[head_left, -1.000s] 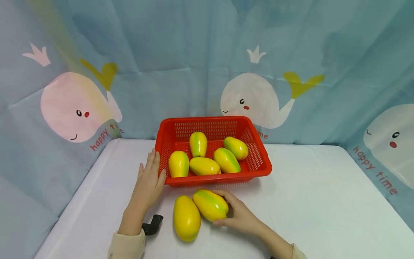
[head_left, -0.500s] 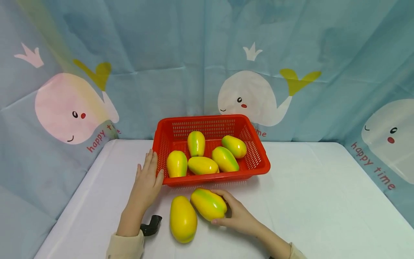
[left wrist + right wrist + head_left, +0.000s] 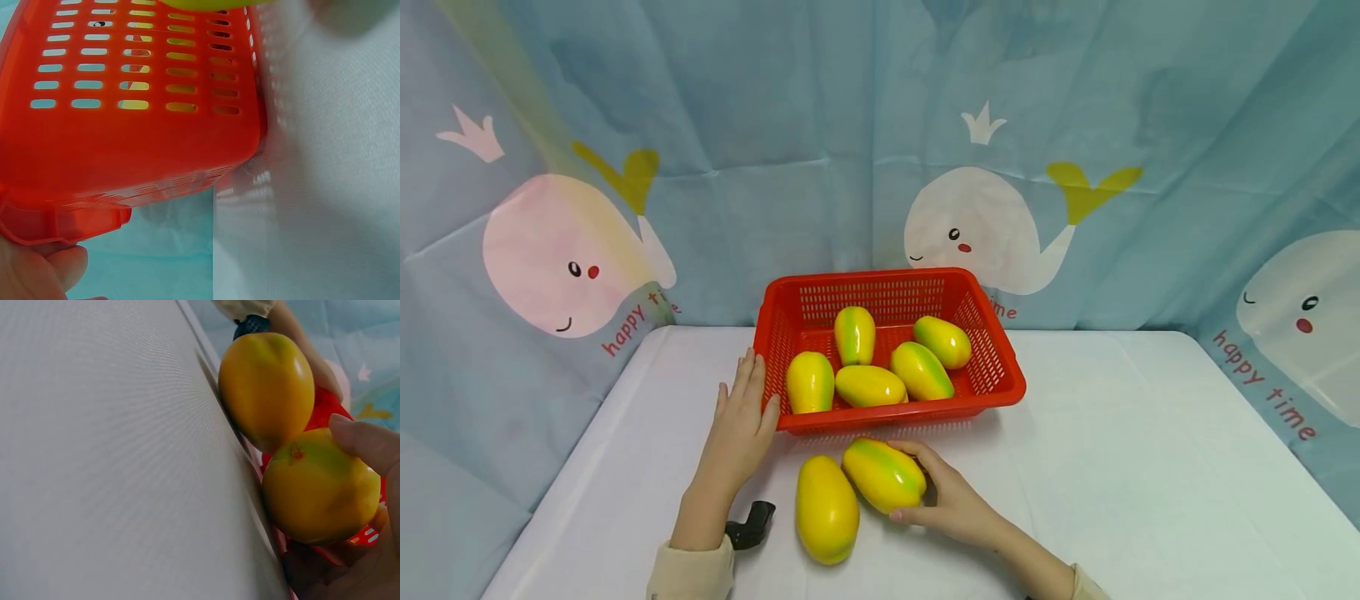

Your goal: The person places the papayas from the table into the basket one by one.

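Right hand: this hand [image 3: 951, 496], in the lower middle of the frame, grips the held fruit; its fingers are curled round the right end, with the thumb on the near side
Held fruit: this yellow and green fruit [image 3: 883, 475] lies tilted below the basket, in the lower middle of the frame; I cannot tell if it rests on the surface or is slightly raised
Second fruit: this one [image 3: 827, 510], mostly yellow, is on the surface just to the left of the held fruit; whether the two are touching is not clear
Left hand: this hand [image 3: 739, 429], left of the middle, rests on the left rim of the basket; its fingers are rather straight and grip no fruit; in the left wrist view a fingertip shows at the rim, lower left
Basket: red, with slotted walls, the basket [image 3: 895, 411] stands upright in the centre of the frame; five yellow-green fruits [image 3: 922, 371] lie inside
Black object: this object [image 3: 751, 525], lower left, is beside the left sleeve [image 3: 692, 571]
Surface: the white surface [image 3: 1135, 433] carries the basket
Curtain: the blue curtain [image 3: 805, 83] with printed whales fills the upper part
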`<state>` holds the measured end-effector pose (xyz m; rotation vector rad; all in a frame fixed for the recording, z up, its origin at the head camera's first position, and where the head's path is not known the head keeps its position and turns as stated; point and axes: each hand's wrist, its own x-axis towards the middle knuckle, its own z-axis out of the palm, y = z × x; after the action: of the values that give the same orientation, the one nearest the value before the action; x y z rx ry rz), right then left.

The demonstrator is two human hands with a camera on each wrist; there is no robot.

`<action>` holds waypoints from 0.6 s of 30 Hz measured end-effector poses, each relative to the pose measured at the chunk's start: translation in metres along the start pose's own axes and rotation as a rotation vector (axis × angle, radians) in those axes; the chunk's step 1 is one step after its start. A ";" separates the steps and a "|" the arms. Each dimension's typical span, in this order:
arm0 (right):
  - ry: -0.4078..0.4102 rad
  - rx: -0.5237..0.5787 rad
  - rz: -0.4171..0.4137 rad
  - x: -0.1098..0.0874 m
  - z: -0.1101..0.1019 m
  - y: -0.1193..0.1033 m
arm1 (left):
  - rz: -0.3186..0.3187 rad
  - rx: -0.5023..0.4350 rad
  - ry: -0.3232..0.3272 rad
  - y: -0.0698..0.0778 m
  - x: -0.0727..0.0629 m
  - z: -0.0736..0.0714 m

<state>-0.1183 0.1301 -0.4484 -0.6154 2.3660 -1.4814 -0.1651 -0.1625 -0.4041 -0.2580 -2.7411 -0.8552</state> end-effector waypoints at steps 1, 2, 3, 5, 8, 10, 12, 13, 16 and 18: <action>0.000 0.001 0.002 0.000 0.000 0.000 | 0.002 0.000 0.002 0.000 0.000 0.000; 0.001 0.001 0.002 0.000 0.000 0.000 | 0.004 -0.001 0.004 0.000 0.000 0.000; 0.001 0.002 0.002 0.000 0.000 0.000 | 0.005 -0.002 0.004 0.000 0.000 0.000; 0.004 0.001 0.003 0.000 0.000 0.000 | 0.009 -0.001 0.003 0.000 0.000 0.000; 0.007 0.001 0.001 0.000 0.000 0.000 | 0.007 0.001 -0.003 0.001 0.000 0.000; 0.008 0.000 0.001 0.000 0.000 -0.001 | 0.005 0.003 -0.007 0.001 0.001 -0.001; 0.008 0.000 0.001 0.000 -0.001 -0.001 | 0.001 0.002 -0.011 0.000 0.001 -0.001; 0.008 0.001 0.001 0.000 -0.001 -0.001 | 0.000 0.001 -0.012 0.000 0.001 -0.001; 0.010 -0.003 0.000 0.000 -0.001 -0.001 | 0.000 0.000 -0.015 0.000 0.001 -0.001; 0.010 -0.005 -0.002 0.000 -0.001 -0.001 | 0.002 -0.001 -0.014 0.000 0.001 -0.001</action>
<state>-0.1187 0.1303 -0.4471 -0.6136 2.3773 -1.4835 -0.1657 -0.1631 -0.4035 -0.2670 -2.7528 -0.8573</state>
